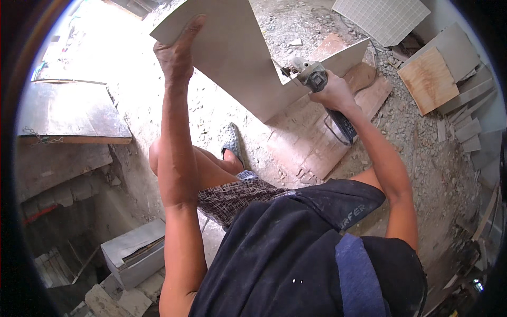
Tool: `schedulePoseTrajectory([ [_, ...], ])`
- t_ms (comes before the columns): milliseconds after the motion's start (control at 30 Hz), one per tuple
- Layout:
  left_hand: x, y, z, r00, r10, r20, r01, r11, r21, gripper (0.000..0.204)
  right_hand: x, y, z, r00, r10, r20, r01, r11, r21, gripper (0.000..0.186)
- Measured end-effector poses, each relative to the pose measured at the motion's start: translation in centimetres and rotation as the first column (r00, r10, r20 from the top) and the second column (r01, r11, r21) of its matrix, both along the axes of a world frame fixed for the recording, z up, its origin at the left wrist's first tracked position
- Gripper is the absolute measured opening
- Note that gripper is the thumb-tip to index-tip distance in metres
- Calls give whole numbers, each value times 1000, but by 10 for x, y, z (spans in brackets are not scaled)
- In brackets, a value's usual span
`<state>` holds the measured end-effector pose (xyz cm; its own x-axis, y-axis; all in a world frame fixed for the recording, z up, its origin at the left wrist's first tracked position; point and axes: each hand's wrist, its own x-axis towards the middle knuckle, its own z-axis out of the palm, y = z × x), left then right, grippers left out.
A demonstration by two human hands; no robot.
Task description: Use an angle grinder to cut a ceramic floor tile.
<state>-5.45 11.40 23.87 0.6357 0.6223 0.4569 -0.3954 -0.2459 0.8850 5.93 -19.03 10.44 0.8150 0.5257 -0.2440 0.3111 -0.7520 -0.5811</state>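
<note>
A large pale tile [232, 58] stands tilted in front of me, with a notch cut out of it that leaves a narrow strip running to the right. At its upper left edge, my left hand [177, 55] is closed round the tile, thumb on the near face. My right hand [336, 94] grips an angle grinder [343, 127] by its body. The grinder's head is at the inner corner of the notch; its disc is mostly hidden. Under the tile's lower right part lies a dusty reddish board [301, 142].
Rubble and dust cover the ground. Tile and board offcuts [430, 79] lean along the right wall, near a gridded tile [383, 18]. At left are a wide panel [74, 111], a pit below it and a box [134, 248]. My slippered foot [231, 142] is near the tile.
</note>
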Motion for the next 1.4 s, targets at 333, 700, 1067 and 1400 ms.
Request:
schedulePoseTrajectory([
  [333, 4, 5, -1, 999, 8, -35, -7, 1000, 19, 28, 7, -77, -17, 949, -166, -269, 220, 958, 185, 50],
  [700, 0, 9, 4, 992, 80, -96, -67, 989, 131, 36, -32, -169, -70, 584, -231, -778, 812, 179, 556, 58],
  [1067, 2, -7, 0, 983, 115, -140, -63, 941, 332, 33, -59, -157, -90, 540, -15, -841, 822, 223, 524, 56],
  [1400, -51, -5, -15, 959, 226, -169, -93, 818, 568, 30, -73, -133, -111, 386, -4, -922, 900, 219, 376, 58],
])
